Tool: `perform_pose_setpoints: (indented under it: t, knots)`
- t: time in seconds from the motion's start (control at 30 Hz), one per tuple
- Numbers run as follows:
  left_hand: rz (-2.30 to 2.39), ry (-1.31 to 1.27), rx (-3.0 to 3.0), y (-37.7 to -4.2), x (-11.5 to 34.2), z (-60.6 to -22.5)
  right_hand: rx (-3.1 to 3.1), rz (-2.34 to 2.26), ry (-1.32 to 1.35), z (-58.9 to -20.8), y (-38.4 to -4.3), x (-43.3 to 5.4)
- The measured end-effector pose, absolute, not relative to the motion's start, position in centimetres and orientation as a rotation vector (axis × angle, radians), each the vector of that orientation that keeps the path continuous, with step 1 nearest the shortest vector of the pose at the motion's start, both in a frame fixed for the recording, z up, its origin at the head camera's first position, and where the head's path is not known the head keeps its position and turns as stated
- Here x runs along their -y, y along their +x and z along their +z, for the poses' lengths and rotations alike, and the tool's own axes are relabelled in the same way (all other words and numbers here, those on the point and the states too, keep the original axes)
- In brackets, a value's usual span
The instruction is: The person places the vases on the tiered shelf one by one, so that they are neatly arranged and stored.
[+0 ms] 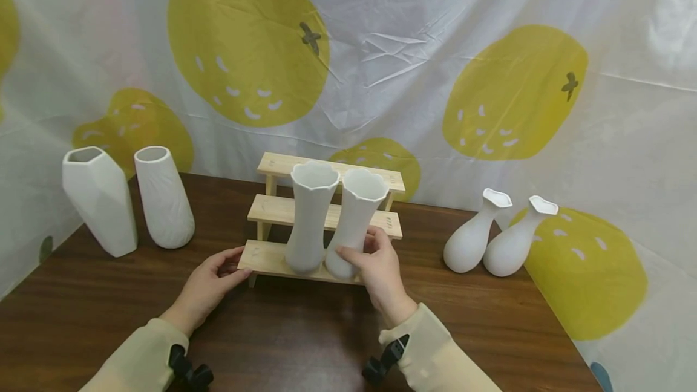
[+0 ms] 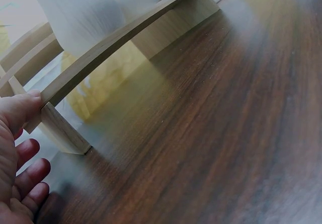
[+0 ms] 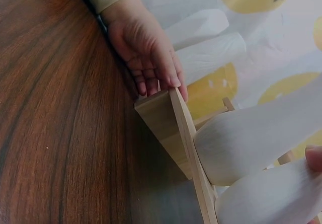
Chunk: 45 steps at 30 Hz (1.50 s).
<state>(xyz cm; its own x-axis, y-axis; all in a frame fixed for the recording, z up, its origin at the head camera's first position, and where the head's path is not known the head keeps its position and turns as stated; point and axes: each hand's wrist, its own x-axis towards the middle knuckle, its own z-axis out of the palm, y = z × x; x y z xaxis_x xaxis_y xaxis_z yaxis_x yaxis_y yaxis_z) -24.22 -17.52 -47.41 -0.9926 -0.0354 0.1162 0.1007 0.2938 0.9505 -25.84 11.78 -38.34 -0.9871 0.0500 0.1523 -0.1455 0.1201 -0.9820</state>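
A three-step wooden display stand (image 1: 262, 253) stands on the table with two white, scallop-rimmed vases upright on its lowest step. My left hand (image 1: 209, 283) pinches the left end of that step, with the thumb at its front corner; in the left wrist view the other fingers (image 2: 32, 176) curl below. The right vase (image 1: 353, 222) is gripped low on its body by my right hand (image 1: 381, 268), thumb in front and fingers round the right side. Close beside it, the left vase (image 1: 310, 222) stands untouched. The right wrist view shows both vase bases on the step.
Two larger white vases, one faceted (image 1: 103, 204) and one textured (image 1: 166, 201), stand at the table's left. To the right are two narrow-necked white vases (image 1: 471, 241) (image 1: 512, 244). A curtain with yellow fruit prints (image 1: 381, 95) hangs behind the brown wooden table (image 1: 294, 343).
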Motion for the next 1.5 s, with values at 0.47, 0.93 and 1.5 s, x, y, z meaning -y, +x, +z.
perform_pose_setpoints:
  t: [0.47, 0.93, 1.5]
  knots:
    - [-1.758, -0.057, 2.449, -24.3, 17.6, -47.1, 2.235, 1.973, 0.123, -38.3, -25.8, -11.5]
    - [-1.773, -0.078, 2.428, -24.2, 17.5, -47.0, 2.359, 1.784, 0.151, -37.4, -24.9, -14.4]
    - [-1.765, -0.061, 2.437, -24.1, 17.3, -47.1, 2.015, 1.692, -0.128, -37.5, -25.9, -22.3]
